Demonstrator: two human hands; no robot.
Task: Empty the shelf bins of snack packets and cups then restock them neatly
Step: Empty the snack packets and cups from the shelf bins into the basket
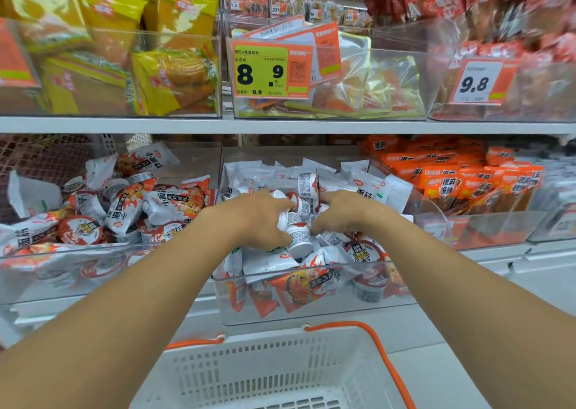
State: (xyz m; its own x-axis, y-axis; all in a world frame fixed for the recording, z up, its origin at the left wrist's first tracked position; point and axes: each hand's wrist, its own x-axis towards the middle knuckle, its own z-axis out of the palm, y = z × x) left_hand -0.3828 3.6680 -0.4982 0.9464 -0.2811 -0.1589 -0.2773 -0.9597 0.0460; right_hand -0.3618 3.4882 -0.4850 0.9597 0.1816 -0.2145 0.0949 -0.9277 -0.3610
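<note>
Nearest to the camera stands a white basket with orange handles, below the shelf edge and between the two forearms. Both arms reach over it into the middle clear bin on the lower shelf. This bin is full of white snack packets and small cups with tiger lids.

The left hand lies on the heap with its fingers curled round a small white cup, which lies tilted on its side against the palm. A second cup stands just under this hand, touching the thumb. The right hand is close beside, on the other side of the same cups; its fingers are bent downward into the pile, but I cannot tell if they really pinch something, because the tips are hidden among the packets.

To the left, a neighbouring bin holds a loose mix of the same packets and cups. To the right are orange packets standing in rows. On the upper shelf are yellow bags, a nearly empty bin behind a green price tag, and red packets, somewhat blurred.
</note>
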